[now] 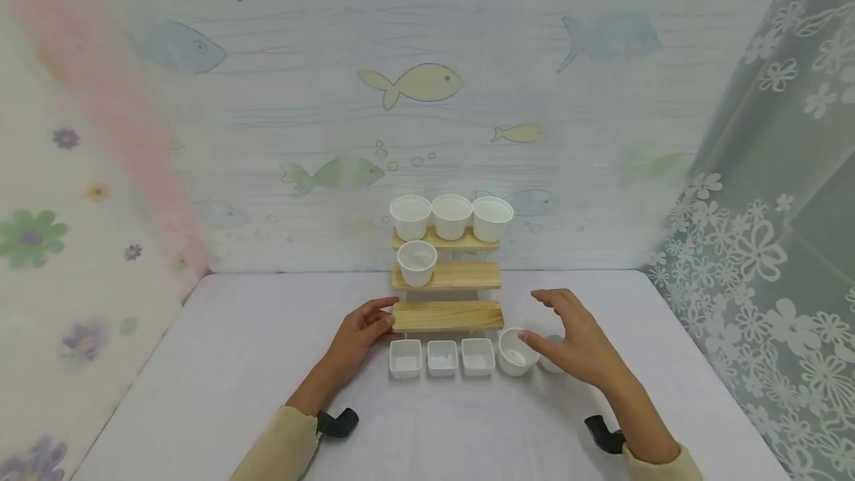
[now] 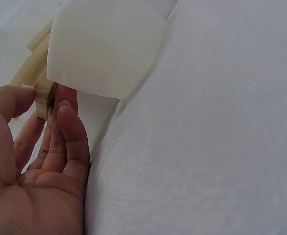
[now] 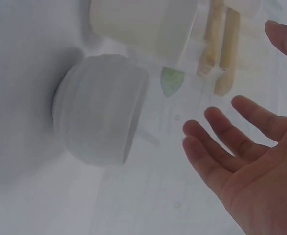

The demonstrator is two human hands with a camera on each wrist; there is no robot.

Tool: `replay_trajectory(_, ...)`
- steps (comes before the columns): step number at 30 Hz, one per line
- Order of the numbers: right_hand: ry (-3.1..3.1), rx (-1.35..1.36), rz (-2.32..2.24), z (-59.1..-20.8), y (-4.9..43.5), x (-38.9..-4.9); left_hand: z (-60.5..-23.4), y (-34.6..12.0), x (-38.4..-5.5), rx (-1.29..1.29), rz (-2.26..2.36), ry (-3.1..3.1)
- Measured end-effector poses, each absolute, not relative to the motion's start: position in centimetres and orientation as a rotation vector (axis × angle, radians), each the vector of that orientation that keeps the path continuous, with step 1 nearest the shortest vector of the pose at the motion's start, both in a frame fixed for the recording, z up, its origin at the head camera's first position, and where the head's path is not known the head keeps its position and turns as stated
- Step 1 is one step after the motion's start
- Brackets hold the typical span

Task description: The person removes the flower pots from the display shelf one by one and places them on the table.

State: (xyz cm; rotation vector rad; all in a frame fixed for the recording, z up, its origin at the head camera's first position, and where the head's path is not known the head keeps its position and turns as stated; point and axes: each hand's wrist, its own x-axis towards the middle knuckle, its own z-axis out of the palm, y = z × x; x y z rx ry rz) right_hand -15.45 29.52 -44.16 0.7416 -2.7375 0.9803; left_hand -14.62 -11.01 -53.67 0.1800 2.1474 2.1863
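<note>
A tiered wooden display stand (image 1: 447, 315) stands at the middle of the table. My left hand (image 1: 357, 340) pinches the left end of its lowest board between thumb and fingers; the left wrist view shows the board end (image 2: 44, 98) in that grip. My right hand (image 1: 577, 344) hovers with fingers spread and holds nothing. Below it are a round white cup (image 1: 513, 358) and a small ribbed white cup (image 3: 99, 110), partly hidden by the hand in the head view. Three white tubs, one at the left (image 1: 410, 217), stand on the top board. Another white tub (image 1: 417, 266) sits on the middle board's left.
Three small square white dishes, the left (image 1: 405, 359), the middle (image 1: 443, 359) and the right (image 1: 478, 358), line up before the stand. A white cloth covers the table (image 1: 454, 436). Behind rises a fish-patterned curtain (image 1: 427, 21); a lace-flower curtain (image 1: 755, 251) hangs at the right.
</note>
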Motion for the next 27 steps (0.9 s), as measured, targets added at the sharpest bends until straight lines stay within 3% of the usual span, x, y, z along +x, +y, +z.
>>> replay_trajectory(27, -2.689, 0.758, 1.051, -43.1, 25.5, -16.9, -53.7, -11.1, -14.8, 0.226, 2.187, 2.142)
